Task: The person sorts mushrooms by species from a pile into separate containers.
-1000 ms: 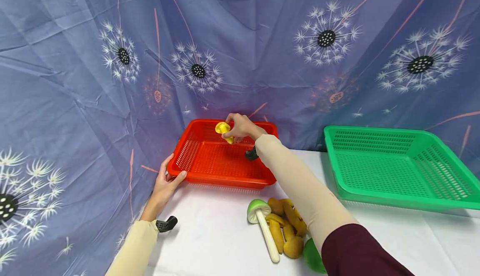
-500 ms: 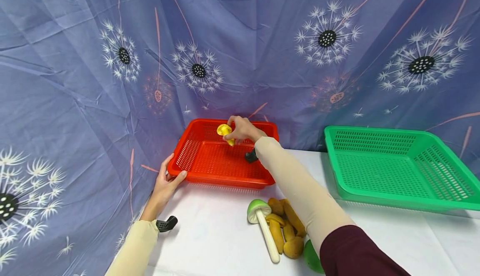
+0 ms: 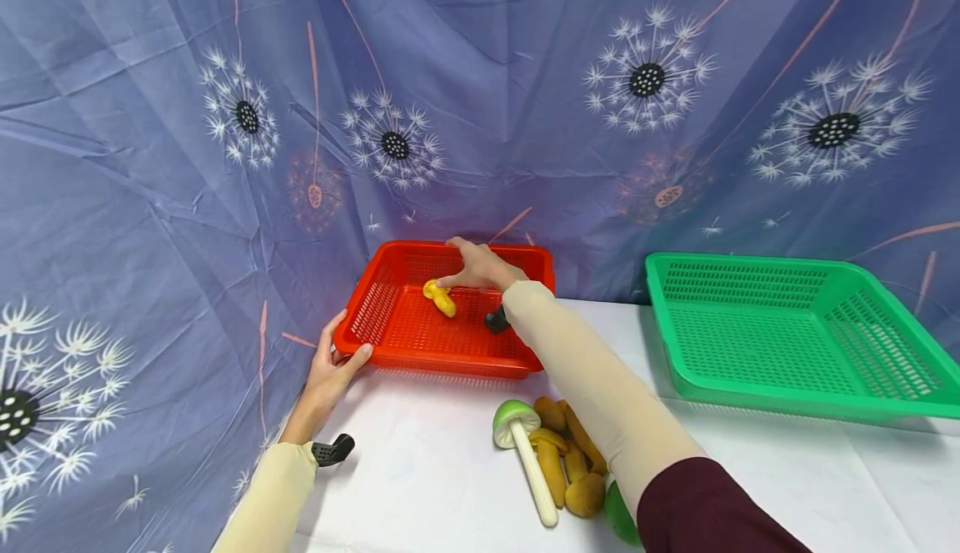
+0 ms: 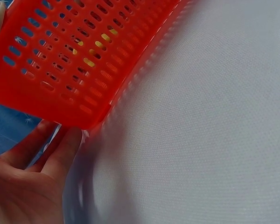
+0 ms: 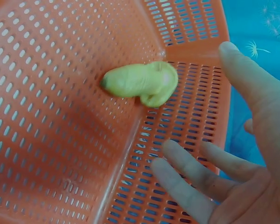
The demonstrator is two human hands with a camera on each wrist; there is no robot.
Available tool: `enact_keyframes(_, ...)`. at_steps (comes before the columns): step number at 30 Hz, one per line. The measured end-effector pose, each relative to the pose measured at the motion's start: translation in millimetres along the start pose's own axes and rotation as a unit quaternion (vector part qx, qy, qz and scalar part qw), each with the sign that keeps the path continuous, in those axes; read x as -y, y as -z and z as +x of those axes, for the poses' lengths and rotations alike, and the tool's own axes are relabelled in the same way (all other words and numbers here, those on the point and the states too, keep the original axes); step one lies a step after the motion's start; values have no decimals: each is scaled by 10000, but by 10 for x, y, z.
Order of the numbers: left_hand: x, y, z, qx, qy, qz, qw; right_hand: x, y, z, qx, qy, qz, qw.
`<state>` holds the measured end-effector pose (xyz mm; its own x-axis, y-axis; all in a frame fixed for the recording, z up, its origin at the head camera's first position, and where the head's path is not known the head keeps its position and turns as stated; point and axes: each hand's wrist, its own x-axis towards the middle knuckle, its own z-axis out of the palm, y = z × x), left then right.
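Note:
A yellow toy mushroom [image 3: 442, 299] lies on its side in the red basket [image 3: 450, 361], near the back left, with its cap toward the back. Just above it, inside the basket, is my right hand [image 3: 480, 265]. In the right wrist view that hand's fingers [image 5: 191, 182] and thumb are spread, apart from the mushroom [image 5: 135, 81]. My left hand [image 3: 330, 374] holds the basket's front left corner, thumb toward the front rim and fingers on the left side. Slots in the basket wall [image 4: 51, 84] show bits of yellow in the left wrist view.
In front of the red basket lie a green-capped mushroom [image 3: 528, 461] and several brown mushrooms [image 3: 585, 495]. A round green thing [image 3: 621, 520] is partly behind my right sleeve. A green basket [image 3: 810, 407] stands at the right. A blue dandelion-print cloth [image 3: 510, 103] hangs behind.
My right hand has lowered the yellow mushroom into the red basket and let it go, with the fingers now spread. The left hand has stayed at the basket's corner.

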<state>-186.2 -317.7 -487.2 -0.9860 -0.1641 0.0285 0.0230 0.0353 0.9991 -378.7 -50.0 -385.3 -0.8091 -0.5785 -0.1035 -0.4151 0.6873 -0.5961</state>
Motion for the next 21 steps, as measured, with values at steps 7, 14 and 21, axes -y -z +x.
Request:
enact_keyframes(7, -2, 10, -24, 23, 62, 141, 9999, 75, -2, -101, -393, 451, 29, 9982)
enact_keyframes(14, 12, 10, -40, 41, 89, 45, 9999, 251, -29, -270, -513, 692, -30, 9963)
enact_keyframes(21, -31, -5, -22, 101, 88, 23, 9999, 424, 17, -513, -1021, 946, 9, 9903)
